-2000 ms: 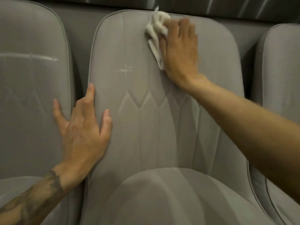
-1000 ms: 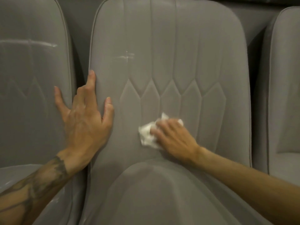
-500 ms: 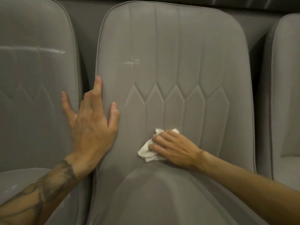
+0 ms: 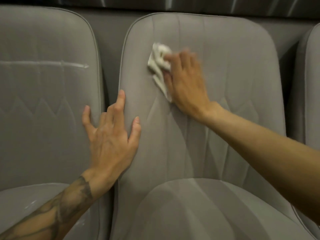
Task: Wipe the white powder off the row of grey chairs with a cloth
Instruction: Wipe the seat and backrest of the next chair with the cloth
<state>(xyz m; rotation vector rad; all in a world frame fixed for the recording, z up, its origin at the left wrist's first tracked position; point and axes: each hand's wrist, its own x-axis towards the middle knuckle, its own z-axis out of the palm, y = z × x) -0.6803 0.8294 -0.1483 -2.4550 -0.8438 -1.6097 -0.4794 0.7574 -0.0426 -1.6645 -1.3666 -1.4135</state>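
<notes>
Three grey padded chairs stand in a row. My right hand [image 4: 187,84] presses a crumpled white cloth [image 4: 160,64] flat against the upper left of the middle chair's backrest [image 4: 233,70]; the hand is motion-blurred. My left hand [image 4: 110,135] rests with spread fingers on the left edge of that backrest, its outer fingers touching the left chair [image 4: 43,110]. A long white powder streak [image 4: 43,64] crosses the left chair's backrest, and powder flecks [image 4: 31,204] lie on its seat.
The right chair [image 4: 311,84] shows only as a strip at the frame's edge. A dark gap [image 4: 107,66] separates the left and middle backrests. A dark panel [image 4: 173,4] runs behind the chairs. The middle chair's seat cushion [image 4: 199,213] bulges at the bottom.
My right hand has swept the cloth from the bottom of the middle backrest up to its upper left, over the spot where a small white mark showed. My left hand has stayed put.
</notes>
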